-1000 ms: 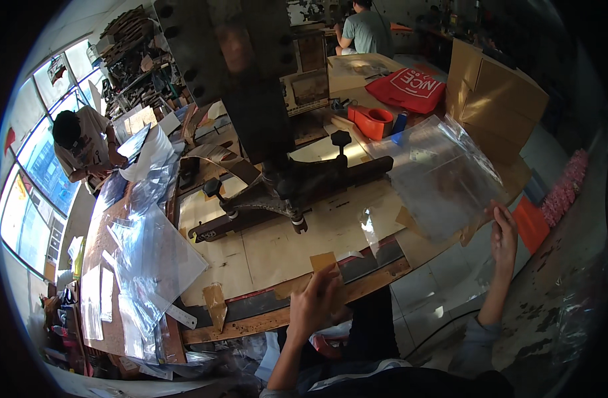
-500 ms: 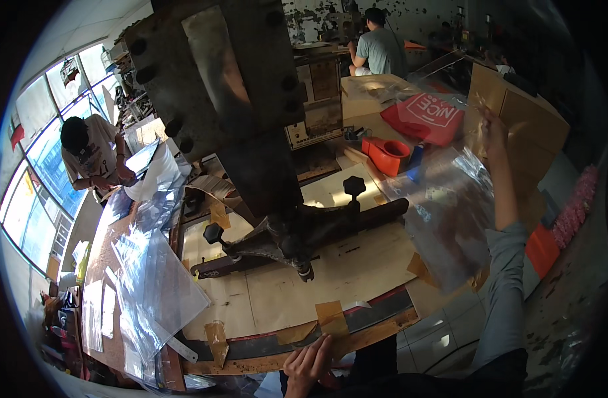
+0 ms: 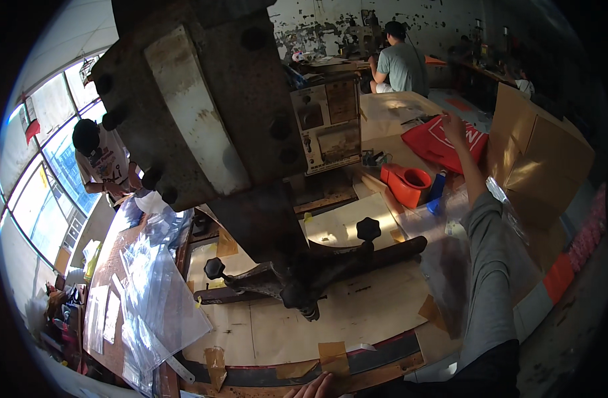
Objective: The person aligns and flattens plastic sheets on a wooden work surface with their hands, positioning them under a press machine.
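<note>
At the bottom edge, partly cut off, my left hand (image 3: 312, 386) has its fingers together and bent over the front edge of the wooden board (image 3: 383, 367). My right arm reaches far out to the right, where my right hand (image 3: 454, 129) is closed at the upper edge of a red bag (image 3: 431, 140) with white print; its fingertips are small in view. Beneath that forearm lies clear plastic sheeting (image 3: 443, 262). A dark metal press arm (image 3: 291, 282) with black knobs stands over a cream sheet (image 3: 364, 312), held down by brown tape (image 3: 334, 358).
An orange tape holder (image 3: 405, 186) and a blue object (image 3: 437, 192) are near the red bag. A cardboard box (image 3: 543, 156) stands at right. Clear plastic pieces (image 3: 161, 298) cover the left table. One person (image 3: 108, 156) works at left, another (image 3: 400, 66) sits at the back.
My right hand has let go of the raised clear plastic sheet, which now lies lower, and has moved left to the red bag. My view has tilted up slightly; my left hand stays at the board.
</note>
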The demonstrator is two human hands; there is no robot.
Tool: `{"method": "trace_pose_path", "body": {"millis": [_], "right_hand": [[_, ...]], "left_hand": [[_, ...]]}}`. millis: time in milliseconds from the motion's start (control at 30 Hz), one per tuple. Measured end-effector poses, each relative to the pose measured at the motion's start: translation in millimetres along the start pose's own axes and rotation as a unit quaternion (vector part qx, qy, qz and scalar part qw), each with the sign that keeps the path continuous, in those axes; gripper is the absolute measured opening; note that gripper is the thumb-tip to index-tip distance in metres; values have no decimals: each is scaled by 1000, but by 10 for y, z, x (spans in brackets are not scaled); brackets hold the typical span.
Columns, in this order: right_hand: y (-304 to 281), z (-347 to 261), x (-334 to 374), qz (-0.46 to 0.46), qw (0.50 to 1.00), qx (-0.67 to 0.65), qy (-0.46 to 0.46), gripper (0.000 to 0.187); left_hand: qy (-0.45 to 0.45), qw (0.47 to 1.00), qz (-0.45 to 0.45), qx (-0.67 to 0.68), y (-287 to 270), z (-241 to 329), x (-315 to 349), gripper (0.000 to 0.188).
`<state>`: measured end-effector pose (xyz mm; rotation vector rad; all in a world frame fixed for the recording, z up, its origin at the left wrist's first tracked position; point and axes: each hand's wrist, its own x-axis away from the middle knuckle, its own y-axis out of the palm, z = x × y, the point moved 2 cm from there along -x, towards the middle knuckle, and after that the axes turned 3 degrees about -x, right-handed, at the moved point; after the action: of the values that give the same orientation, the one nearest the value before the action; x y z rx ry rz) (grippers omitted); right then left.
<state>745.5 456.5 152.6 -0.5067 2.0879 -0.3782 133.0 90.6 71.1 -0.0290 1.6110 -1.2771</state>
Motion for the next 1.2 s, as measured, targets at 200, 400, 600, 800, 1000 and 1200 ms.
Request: {"method": "trace_pose_path", "body": {"millis": [200, 400, 600, 800, 1000, 1200], "right_hand": [[-339, -588, 739, -158, 976, -25, -150, 20], [-1102, -1024, 1489, -437, 894, 35, -94, 30], [-2297, -1573, 3155, -484, 869, 82, -54, 76], [-2679, -1825, 4182, -273, 940, 199, -39, 54], [-2645, -2258, 3798, -393, 879, 261, 68, 25], [-1809, -1095, 2686, -269, 933, 123, -203, 22]], "left_hand": [[5, 1000, -10, -17, 25, -47, 91, 29], [26, 999, 2, -38, 94, -96, 112, 22], [34, 999, -23, -16, 23, -126, 111, 24], [91, 984, -50, 142, -92, -213, 183, 30], [64, 990, -60, 111, -336, -311, 461, 22], [-44, 997, 51, 49, -301, -645, 528, 19]]}}
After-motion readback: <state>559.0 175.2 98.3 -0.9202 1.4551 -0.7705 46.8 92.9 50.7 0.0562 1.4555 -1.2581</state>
